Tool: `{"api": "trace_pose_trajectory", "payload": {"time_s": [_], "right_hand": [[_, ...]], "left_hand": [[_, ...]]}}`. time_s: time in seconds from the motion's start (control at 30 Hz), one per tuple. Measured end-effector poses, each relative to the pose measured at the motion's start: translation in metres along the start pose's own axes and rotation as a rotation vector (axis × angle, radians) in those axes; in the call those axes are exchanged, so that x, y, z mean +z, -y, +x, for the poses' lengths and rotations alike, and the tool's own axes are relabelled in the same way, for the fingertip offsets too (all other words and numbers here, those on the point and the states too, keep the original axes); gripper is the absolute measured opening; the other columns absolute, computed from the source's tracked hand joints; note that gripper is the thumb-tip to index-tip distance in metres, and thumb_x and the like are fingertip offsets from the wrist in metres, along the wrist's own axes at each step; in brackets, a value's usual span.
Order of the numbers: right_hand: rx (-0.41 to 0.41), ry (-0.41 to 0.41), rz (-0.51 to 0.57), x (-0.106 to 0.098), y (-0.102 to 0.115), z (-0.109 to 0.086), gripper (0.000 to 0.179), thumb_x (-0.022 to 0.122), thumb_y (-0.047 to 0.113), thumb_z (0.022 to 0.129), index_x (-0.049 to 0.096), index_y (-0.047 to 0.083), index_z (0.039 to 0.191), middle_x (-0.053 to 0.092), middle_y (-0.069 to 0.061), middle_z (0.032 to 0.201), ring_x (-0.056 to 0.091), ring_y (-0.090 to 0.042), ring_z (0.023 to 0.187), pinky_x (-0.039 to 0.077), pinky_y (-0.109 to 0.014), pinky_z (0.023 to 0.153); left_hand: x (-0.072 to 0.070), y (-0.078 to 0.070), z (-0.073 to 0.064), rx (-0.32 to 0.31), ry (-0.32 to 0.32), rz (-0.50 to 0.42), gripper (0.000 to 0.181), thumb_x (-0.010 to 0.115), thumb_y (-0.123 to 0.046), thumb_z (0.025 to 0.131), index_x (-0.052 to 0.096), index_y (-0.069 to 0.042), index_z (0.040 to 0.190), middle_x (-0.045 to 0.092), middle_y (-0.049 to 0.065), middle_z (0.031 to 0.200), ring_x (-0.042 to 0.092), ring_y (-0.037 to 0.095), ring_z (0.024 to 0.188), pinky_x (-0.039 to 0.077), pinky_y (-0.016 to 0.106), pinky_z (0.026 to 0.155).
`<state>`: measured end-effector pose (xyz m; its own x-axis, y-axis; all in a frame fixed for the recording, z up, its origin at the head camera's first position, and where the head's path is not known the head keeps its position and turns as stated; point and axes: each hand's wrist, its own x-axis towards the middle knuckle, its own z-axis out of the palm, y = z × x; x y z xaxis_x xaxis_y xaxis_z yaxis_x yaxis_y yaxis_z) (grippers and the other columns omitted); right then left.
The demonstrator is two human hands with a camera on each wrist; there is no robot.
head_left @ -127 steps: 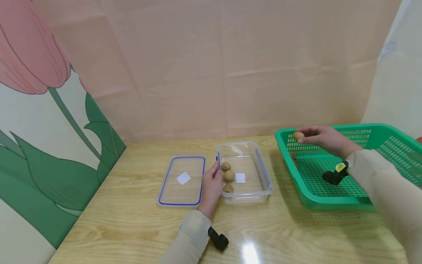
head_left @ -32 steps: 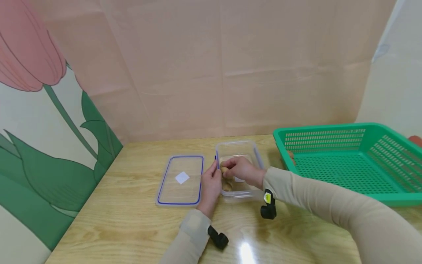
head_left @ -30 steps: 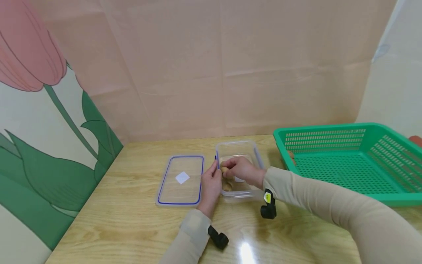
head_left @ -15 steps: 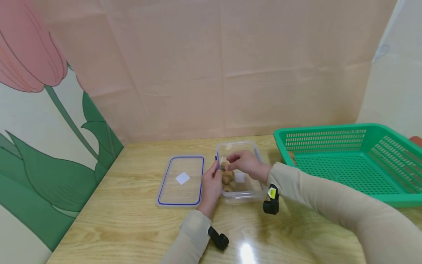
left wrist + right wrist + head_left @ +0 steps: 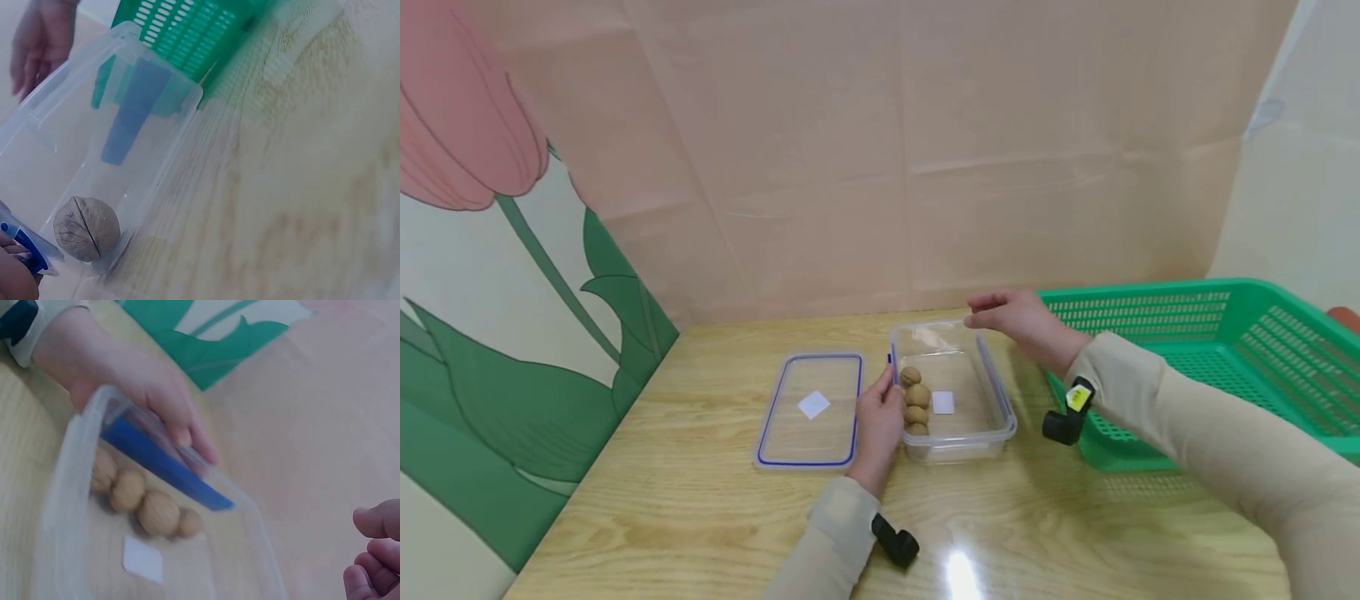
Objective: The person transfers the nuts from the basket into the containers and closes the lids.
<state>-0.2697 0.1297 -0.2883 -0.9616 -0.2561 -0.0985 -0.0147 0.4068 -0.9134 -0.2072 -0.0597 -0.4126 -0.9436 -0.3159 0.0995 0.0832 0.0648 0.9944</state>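
Observation:
A clear plastic food container (image 5: 1009, 427) stands on the table, with several walnuts (image 5: 917, 395) in a row along its left wall and a white square label on its bottom. My left hand (image 5: 880, 412) grips the container's left side at the blue-edged clip flap (image 5: 164, 464), seen across the box in the right wrist view. My right hand (image 5: 1022, 323) is over the container's far right corner, fingers loosely bent and holding nothing. In the left wrist view a single walnut (image 5: 87, 229) shows through the clear wall. The container's lid (image 5: 811, 450), with a blue seal, lies to the left.
A large green plastic basket (image 5: 1120, 457) stands at the right, partly behind my right forearm. A flower mural covers the left wall, and a beige sheet hangs behind the wooden table (image 5: 685, 500).
My right hand carried a walnut from the basket into the container and let go of it there in the row. It has since lifted back up to the right. The left hand has stayed put.

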Motion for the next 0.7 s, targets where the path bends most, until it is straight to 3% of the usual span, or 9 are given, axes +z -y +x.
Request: {"api": "trace_pose_trajectory", "payload": {"time_s": [0.13,0.47,0.7], "right_hand": [[-0.019,-0.035,0.019,-0.019,-0.005,-0.004,0.051,0.06,0.015,0.088,0.043,-0.004,0.132,0.041,-0.022,0.138,0.034,-0.035,0.13,0.025,-0.049,0.111],[-0.022,-0.113,-0.059,-0.061,-0.02,-0.005,0.059,0.058,0.025,0.089,0.038,-0.004,0.136,0.037,-0.022,0.14,0.035,-0.03,0.125,0.034,-0.038,0.104],[0.009,-0.05,-0.15,-0.091,-0.039,0.0,0.064,0.061,0.03,0.088,0.036,-0.004,0.136,0.035,-0.025,0.141,0.029,-0.041,0.13,0.025,-0.059,0.107]], "left_hand": [[0.0,0.0,0.0,-0.008,0.009,-0.001,0.042,0.049,-0.006,0.088,0.051,-0.008,0.131,0.049,0.007,0.135,0.042,0.02,0.127,0.04,0.032,0.102],[-0.003,0.001,0.002,0.014,0.017,-0.021,0.042,0.047,-0.005,0.089,0.05,-0.006,0.131,0.049,0.008,0.135,0.043,0.02,0.126,0.041,0.033,0.102],[-0.005,0.001,0.004,0.015,0.023,-0.025,0.043,0.046,-0.003,0.089,0.048,-0.005,0.132,0.048,0.011,0.136,0.043,0.022,0.127,0.04,0.034,0.102]]}}
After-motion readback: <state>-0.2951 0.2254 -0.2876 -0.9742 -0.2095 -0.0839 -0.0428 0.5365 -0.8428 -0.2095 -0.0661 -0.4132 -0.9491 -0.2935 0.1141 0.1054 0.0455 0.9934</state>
